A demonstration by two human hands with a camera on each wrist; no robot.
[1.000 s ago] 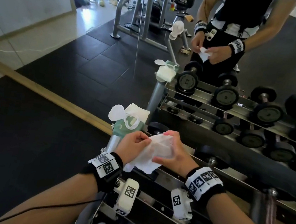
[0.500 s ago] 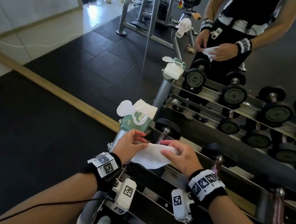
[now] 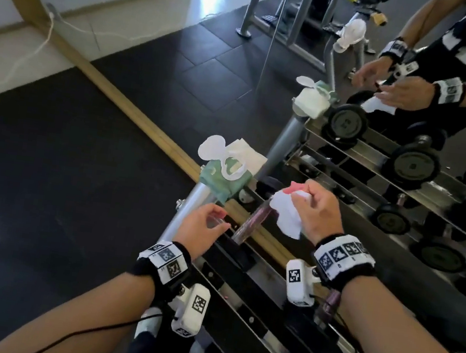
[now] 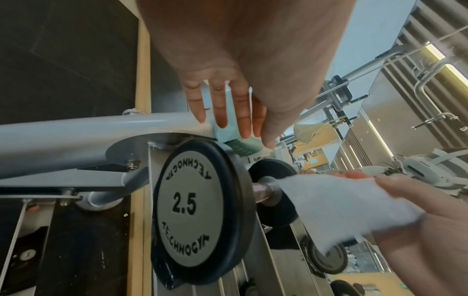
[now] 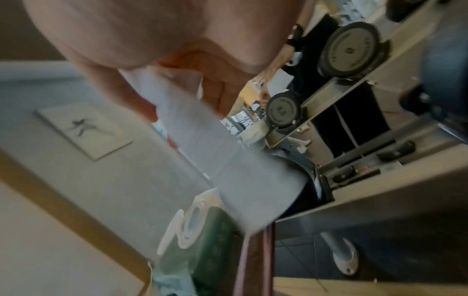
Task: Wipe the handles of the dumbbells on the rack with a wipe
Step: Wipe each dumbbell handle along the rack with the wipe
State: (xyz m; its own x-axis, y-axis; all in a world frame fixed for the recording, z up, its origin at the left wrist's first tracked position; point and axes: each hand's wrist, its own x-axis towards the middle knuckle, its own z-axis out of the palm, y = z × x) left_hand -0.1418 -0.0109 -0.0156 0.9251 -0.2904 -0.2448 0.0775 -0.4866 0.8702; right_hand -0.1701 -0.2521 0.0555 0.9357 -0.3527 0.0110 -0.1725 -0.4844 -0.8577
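While left hand (image 3: 203, 225) hovers, right hand (image 3: 314, 213) clutches wipe (image 3: 287, 213).

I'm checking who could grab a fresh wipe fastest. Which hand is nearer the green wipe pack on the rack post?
Left. The left hand hovers empty just below the green wipe pack, fingers pointing toward it. The right hand is farther off to the side, holding the white wipe at the dumbbell handle.

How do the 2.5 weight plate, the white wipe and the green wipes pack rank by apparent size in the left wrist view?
1. 2.5 weight plate, largest, though nearest the camera.
2. White wipe.
3. Green wipes pack, smallest; fingers partly hide it.
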